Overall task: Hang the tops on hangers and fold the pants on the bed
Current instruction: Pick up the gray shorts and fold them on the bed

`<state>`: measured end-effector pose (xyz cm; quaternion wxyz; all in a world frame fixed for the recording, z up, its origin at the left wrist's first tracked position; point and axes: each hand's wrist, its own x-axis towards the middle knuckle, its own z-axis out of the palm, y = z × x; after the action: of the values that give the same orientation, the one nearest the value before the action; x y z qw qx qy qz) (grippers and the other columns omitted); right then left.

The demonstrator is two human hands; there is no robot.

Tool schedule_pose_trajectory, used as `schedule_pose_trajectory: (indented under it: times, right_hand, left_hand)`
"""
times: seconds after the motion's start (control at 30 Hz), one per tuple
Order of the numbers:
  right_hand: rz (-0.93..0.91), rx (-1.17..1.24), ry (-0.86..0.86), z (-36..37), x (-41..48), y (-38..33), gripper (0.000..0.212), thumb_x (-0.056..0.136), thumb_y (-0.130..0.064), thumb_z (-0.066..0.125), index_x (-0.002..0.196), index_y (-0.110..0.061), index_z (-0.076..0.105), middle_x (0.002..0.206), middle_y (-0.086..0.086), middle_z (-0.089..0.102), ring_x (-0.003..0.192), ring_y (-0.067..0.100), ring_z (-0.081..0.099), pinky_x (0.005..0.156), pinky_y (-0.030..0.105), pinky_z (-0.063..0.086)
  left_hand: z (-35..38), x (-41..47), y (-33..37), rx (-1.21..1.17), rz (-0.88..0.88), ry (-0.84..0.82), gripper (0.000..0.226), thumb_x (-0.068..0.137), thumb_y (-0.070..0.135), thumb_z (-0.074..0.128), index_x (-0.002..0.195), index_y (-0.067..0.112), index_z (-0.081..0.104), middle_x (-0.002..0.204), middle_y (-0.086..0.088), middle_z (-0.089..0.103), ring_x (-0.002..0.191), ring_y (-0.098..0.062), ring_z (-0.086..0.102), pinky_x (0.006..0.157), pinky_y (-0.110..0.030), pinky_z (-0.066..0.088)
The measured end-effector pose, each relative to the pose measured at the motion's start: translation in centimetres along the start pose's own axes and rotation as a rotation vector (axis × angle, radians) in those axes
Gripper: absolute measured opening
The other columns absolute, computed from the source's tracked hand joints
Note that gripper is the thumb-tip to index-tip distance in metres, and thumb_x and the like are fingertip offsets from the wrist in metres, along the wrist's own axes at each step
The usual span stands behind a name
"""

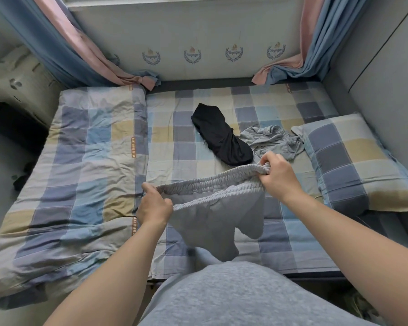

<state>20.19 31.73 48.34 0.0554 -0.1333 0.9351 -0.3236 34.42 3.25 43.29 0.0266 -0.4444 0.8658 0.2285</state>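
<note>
I hold a pair of grey pants (pixel 218 217) up over the checked bed (pixel 189 147) by their elastic waistband. My left hand (pixel 153 205) grips the waistband's left end and my right hand (pixel 278 177) grips its right end. The legs hang down towards my body. A black garment (pixel 222 135), folded into a long strip, lies on the sheet behind the pants. To its right lies a crumpled light grey garment (pixel 272 141) with an elastic band, touching the pillow.
A folded checked quilt (pixel 80 172) covers the bed's left half. A checked pillow (pixel 353 161) sits at the right. Blue and pink curtains (pixel 80 50) hang at both far corners. Walls close in the far and right sides.
</note>
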Motion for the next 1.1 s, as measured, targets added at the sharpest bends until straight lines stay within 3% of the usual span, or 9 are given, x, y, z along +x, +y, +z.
schedule_pose_trajectory:
  times: [0.1, 0.2, 0.4, 0.63, 0.7, 0.77, 0.87, 1.0, 1.1]
  right_hand:
    - [0.008, -0.004, 0.074, -0.3, 0.8, 0.2, 0.030, 0.084, 0.004, 0.062, 0.109, -0.011, 0.053, 0.100, 0.008, 0.050, 0.086, 0.027, 0.049, 0.070, 0.034, 0.038]
    - [0.039, -0.028, 0.130, -0.6, 1.6, 0.5, 0.043, 0.083, 0.006, 0.060, 0.122, -0.012, 0.052, 0.104, 0.005, 0.049, 0.087, 0.027, 0.050, 0.073, 0.035, 0.044]
    - [0.067, -0.198, 0.004, -0.6, 2.8, 1.4, 0.026, 0.084, 0.005, 0.056, 0.104, -0.012, 0.058, 0.112, 0.011, 0.050, 0.086, 0.030, 0.051, 0.072, 0.037, 0.045]
    - [0.272, -0.372, -0.042, -2.0, 3.9, 1.7, 0.015, 0.084, -0.007, 0.053, 0.095, -0.018, 0.057, 0.105, 0.006, 0.052, 0.087, 0.030, 0.052, 0.074, 0.035, 0.041]
    - [0.415, -0.137, -0.016, -2.2, 4.3, 1.6, 0.014, 0.088, -0.006, 0.051, 0.091, -0.017, 0.059, 0.102, 0.010, 0.061, 0.087, 0.033, 0.063, 0.066, 0.034, 0.050]
    - [0.641, 0.374, 0.003, -2.0, 4.4, 0.8, 0.020, 0.094, 0.000, 0.046, 0.092, -0.014, 0.061, 0.101, 0.014, 0.063, 0.083, 0.036, 0.068, 0.048, 0.033, 0.055]
    - [0.853, 0.878, 0.016, -2.3, 4.4, 0.0, 0.030, 0.099, 0.003, 0.040, 0.115, -0.009, 0.063, 0.101, 0.017, 0.067, 0.072, 0.031, 0.067, 0.042, 0.034, 0.057]
    - [0.559, 0.313, -0.029, -4.3, 4.6, 1.8, 0.026, 0.100, -0.004, 0.039, 0.109, -0.015, 0.061, 0.109, 0.014, 0.067, 0.068, 0.032, 0.073, 0.050, 0.034, 0.056]
    - [0.521, 0.283, -0.059, -5.2, 4.4, 2.5, 0.026, 0.102, -0.006, 0.039, 0.103, -0.017, 0.062, 0.107, 0.011, 0.067, 0.065, 0.030, 0.074, 0.044, 0.028, 0.053]
  left_hand:
    - [-1.0, 0.7, -0.3, 0.035, -0.036, -0.055, 0.040, 0.088, 0.022, 0.056, 0.125, 0.022, 0.042, 0.103, -0.009, 0.066, 0.092, -0.034, 0.062, 0.072, -0.038, 0.046]
    - [-2.0, 1.3, -1.0, 0.022, -0.056, -0.104, 0.018, 0.083, 0.019, 0.050, 0.092, 0.020, 0.065, 0.103, -0.010, 0.069, 0.093, -0.034, 0.061, 0.079, -0.037, 0.051]
    - [-2.9, 2.0, -1.9, -0.069, -0.054, -0.058, 0.020, 0.080, 0.006, 0.050, 0.089, 0.008, 0.068, 0.107, -0.021, 0.067, 0.096, -0.040, 0.059, 0.073, -0.035, 0.042]
    - [-4.6, 2.6, -1.2, -0.211, 0.053, 0.068, 0.013, 0.076, -0.007, 0.048, 0.071, 0.005, 0.049, 0.083, -0.021, 0.058, 0.080, -0.036, 0.050, 0.066, -0.040, 0.037]
    - [-5.2, 2.9, -0.9, -0.209, 0.087, 0.091, 0.016, 0.076, -0.008, 0.048, 0.072, 0.007, 0.050, 0.081, -0.017, 0.056, 0.079, -0.035, 0.048, 0.065, -0.036, 0.033]
    - [-5.6, 3.1, -0.6, -0.186, 0.107, 0.103, 0.015, 0.075, -0.007, 0.050, 0.078, 0.005, 0.058, 0.080, -0.016, 0.059, 0.079, -0.034, 0.049, 0.065, -0.034, 0.033]
    - [-6.2, 3.5, -0.5, -0.149, 0.106, 0.100, 0.017, 0.074, -0.005, 0.053, 0.068, 0.010, 0.059, 0.073, -0.012, 0.059, 0.074, -0.033, 0.050, 0.061, -0.032, 0.032]
    - [-7.2, 4.8, -2.4, -0.159, 0.010, 0.103, 0.018, 0.071, -0.003, 0.053, 0.069, 0.012, 0.063, 0.072, -0.013, 0.065, 0.072, -0.034, 0.057, 0.063, -0.035, 0.046]
    - [-6.9, 5.4, -3.4, -0.530, -0.157, 0.042, 0.026, 0.079, -0.008, 0.046, 0.072, 0.009, 0.065, 0.076, -0.017, 0.064, 0.067, -0.033, 0.061, 0.063, -0.043, 0.057]
